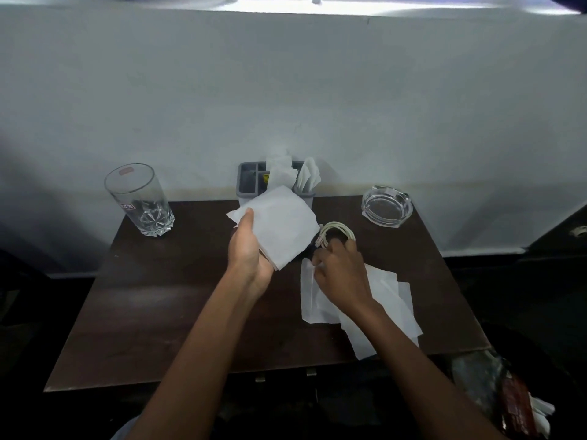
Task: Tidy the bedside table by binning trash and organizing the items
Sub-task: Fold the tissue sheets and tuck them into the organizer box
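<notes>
My left hand [246, 246] holds a small stack of white paper napkins [281, 223] above the dark wooden table [165, 300], thumb on top. To its right, my right hand [341, 271] pinches the corner of one of several loose white napkins [387, 300] lying on the table. A coiled white cable [336, 231] lies just beyond that hand's fingers. At the back stands a grey holder [249, 182] with folded napkins in it.
A tall clear glass [139, 201] stands at the table's back left. A glass ashtray [387, 206] sits at the back right. A white wall runs behind the table. On the floor at lower right a bin [495, 392] holds wrappers and paper.
</notes>
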Demonstrator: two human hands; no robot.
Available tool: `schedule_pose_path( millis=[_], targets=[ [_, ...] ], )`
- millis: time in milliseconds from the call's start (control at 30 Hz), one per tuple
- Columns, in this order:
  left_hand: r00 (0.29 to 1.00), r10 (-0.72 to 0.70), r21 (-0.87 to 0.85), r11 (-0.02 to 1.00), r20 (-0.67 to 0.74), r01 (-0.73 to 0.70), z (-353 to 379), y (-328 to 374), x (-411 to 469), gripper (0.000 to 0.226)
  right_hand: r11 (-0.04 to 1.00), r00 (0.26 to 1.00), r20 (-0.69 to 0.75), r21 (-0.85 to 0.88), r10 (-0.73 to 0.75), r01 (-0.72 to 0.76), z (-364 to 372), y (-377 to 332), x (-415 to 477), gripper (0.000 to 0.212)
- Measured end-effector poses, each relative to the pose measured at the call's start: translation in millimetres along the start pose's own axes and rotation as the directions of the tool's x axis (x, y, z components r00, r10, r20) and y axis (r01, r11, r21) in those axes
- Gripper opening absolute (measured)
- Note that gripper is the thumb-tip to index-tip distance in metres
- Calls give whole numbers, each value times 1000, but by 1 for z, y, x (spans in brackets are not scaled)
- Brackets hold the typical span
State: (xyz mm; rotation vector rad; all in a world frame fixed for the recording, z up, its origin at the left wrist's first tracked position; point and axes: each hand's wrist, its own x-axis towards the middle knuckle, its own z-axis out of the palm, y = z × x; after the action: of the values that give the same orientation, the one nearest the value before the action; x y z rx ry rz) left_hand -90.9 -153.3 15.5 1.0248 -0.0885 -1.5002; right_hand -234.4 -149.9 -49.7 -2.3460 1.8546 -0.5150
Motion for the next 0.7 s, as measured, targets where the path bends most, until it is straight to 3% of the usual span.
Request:
schedule_pose_path(
  millis=[100,233,367,467,533,700],
  targets=[
    [999,-11,20,1000,50,10,0,2,0,37,995,996,69,77,51,-57,-8,1,9,14],
    [998,49,76,996,30,-51,-1,3,-1,13,871,975,168,445,147,-208,-44,8,21,21],
    [984,176,197,966,-26,-168,0,2,-3,8,738,965,251,636,79,-226,-85,8,18,18],
    [973,224,335,922,-49,-195,-2,0,-2,12,701,967,254,687,14,-191,-104,5,18,22],
    [986,165,418,898,-31,-137,-2,-1,-3,22,692,966,257,703,-30,-165,-113,4,18,25],
    [969,-202,520,848,140,102,4,-10,-18,30,648,955,277,748,-102,-147,-131,2,21,24]
  ],
)
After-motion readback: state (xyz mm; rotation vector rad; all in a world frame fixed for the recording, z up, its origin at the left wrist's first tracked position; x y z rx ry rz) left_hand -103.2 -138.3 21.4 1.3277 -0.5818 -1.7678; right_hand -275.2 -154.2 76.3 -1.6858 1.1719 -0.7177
